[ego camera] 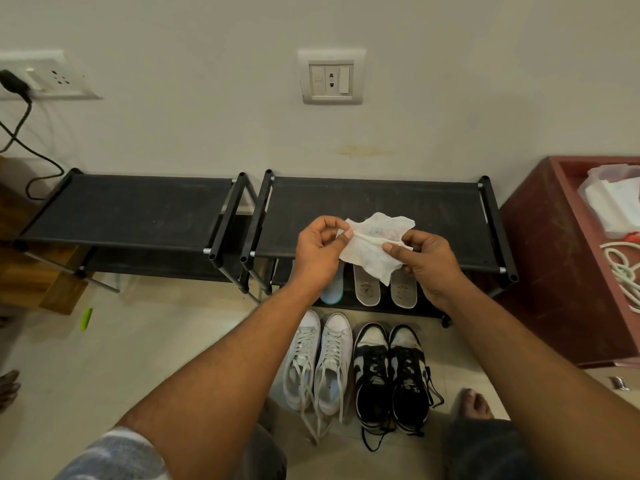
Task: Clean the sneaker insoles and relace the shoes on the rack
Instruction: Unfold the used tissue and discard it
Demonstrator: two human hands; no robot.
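two hands, left hand point(320, 251) and right hand point(427, 261), hold the wipe point(374, 251) at frame centre, fingers point(346, 234) clamped on its edges. the insoles point(367, 289) lie just below on the lower shelf of the rack point(381, 202), long axes running up-frame; i judge the right hand nearer.

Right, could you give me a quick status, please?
Left hand and right hand both pinch a crumpled white wipe above the black rack. Pale insoles lie on its lower shelf. Nothing in the way.
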